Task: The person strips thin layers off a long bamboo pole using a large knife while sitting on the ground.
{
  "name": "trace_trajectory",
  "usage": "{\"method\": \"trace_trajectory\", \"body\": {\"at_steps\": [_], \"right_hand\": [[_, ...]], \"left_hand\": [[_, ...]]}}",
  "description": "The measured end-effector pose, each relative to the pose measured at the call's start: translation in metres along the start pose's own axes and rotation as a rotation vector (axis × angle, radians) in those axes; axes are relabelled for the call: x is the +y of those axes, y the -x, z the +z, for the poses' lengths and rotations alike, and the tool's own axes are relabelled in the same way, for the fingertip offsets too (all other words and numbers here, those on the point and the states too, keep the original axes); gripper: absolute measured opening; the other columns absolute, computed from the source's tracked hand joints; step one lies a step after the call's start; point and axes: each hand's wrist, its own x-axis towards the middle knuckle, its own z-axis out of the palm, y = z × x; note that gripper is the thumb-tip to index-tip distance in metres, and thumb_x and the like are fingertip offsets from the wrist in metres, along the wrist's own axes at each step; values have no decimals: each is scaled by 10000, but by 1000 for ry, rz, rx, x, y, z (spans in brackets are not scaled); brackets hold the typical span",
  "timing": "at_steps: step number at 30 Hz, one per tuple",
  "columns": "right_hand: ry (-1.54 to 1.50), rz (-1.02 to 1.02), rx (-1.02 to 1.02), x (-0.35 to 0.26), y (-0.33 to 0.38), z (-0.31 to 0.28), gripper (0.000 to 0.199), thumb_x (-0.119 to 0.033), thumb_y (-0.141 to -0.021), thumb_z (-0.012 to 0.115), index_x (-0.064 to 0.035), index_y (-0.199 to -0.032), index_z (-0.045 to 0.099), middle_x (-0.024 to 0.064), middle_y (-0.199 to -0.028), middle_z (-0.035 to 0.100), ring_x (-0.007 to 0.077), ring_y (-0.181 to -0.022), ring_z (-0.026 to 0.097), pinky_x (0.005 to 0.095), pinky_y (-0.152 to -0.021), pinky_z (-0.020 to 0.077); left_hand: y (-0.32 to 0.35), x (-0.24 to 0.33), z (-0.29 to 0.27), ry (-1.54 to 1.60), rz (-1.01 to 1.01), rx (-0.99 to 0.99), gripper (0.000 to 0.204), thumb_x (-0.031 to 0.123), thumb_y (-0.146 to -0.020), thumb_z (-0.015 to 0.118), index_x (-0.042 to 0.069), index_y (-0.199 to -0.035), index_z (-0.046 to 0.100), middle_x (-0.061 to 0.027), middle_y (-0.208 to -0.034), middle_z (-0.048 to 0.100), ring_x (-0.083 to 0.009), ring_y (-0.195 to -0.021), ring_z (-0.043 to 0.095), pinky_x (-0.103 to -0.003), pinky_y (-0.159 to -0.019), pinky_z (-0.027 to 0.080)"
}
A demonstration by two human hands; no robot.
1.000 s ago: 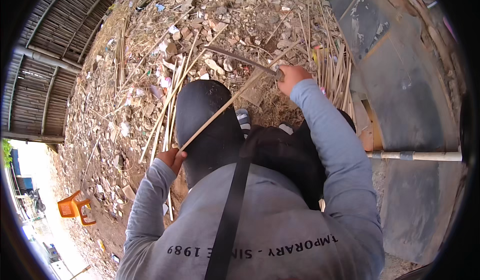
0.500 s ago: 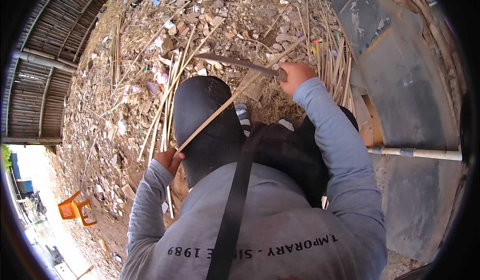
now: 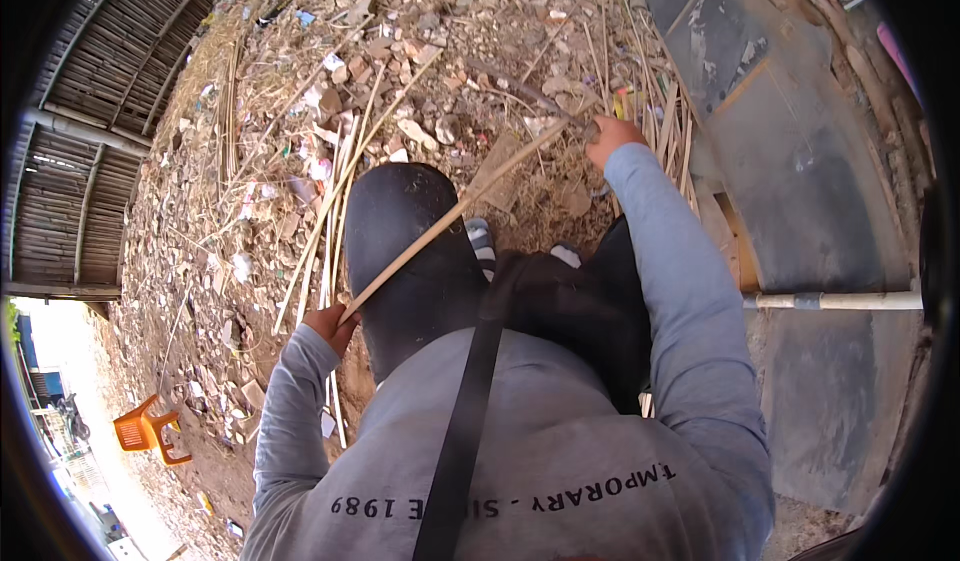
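My left hand [image 3: 332, 327] is closed on the near end of a long pale bamboo strip [image 3: 430, 233], just beside my left knee. The strip slants up and to the right, passing over my dark-trousered leg. My right hand [image 3: 612, 141] is wrapped round the handle of a machete, in front of my right knee. Its dark blade [image 3: 520, 88] points away to the upper left and blends with the stony ground. The blade's base lies near or against the strip's far end; I cannot tell whether they touch.
Split bamboo strips [image 3: 325, 221] lie left of my knee, and more strips [image 3: 672, 126] lie beyond my right hand. Grey sheets [image 3: 815, 191] line the right side, with a pale pole [image 3: 840, 301] across them. An orange plastic chair [image 3: 150, 429] stands far left on rubble-strewn ground.
My right hand has moved away from me and slightly right with the machete, along the strip toward its far end. My left hand keeps its hold, shifted only slightly.
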Motion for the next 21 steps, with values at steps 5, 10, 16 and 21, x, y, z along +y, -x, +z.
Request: {"method": "trace_trajectory", "body": {"at_steps": [5,10,16,21], "right_hand": [[19,-88,63,-21,24,-1,374,-233,-769,655,-127,-1128,648,169,-1001,678,337,-954,644,419,-863,508],[-22,-55,178,7,4,4,480,-235,-733,701,-132,-1197,628,183,-973,671,362,-929,637,440,-827,512],[79,-259,81,-14,19,-3,500,-216,-719,705,-128,-1204,620,177,-983,673,363,-935,635,435,-833,513],[-20,-116,122,23,-5,4,384,-209,-738,666,-162,-1118,633,154,-984,676,351,-935,641,425,-845,515]], "left_hand": [[6,0,-9,-13,-79,-72,347,337,-946,531,5,-923,630,-240,-762,636,-426,-766,621,-465,-687,482],[3,10,-11,30,-108,-109,341,328,-952,531,3,-932,634,-217,-742,635,-382,-710,618,-441,-671,478],[6,5,-15,28,-128,-135,341,331,-957,537,5,-956,636,-188,-713,626,-307,-662,609,-416,-655,474],[1,7,-17,61,-112,-141,337,332,-961,534,14,-975,645,-151,-703,627,-250,-645,595,-404,-644,469]]}}
